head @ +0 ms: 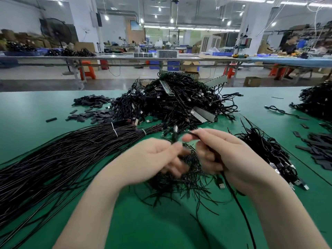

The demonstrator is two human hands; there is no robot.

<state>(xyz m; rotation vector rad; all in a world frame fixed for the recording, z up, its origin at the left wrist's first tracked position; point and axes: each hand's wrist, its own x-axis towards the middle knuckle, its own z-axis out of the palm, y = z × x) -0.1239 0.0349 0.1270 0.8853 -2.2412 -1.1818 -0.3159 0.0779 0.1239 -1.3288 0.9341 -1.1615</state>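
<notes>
My left hand (152, 159) and my right hand (221, 151) meet above the green table (36, 112). The left thumb and forefinger pinch a short black piece (173, 136) at its lower end. My right hand grips a thin black cable (239, 207), which runs down past my right wrist toward the near edge; its upper end sits under the right thumb, close to the black piece. The lower fingers of the left hand are blurred. A USB plug (221, 185) lies just under the right hand.
A tied bundle of long black wires (59, 155) fans out at left. A big heap of cables with metal strips (179, 103) is straight ahead. Loose black sleeves (93, 108) lie at back left, finished cables with plugs (273, 155) at right, short wire offcuts (181, 182) beneath my hands.
</notes>
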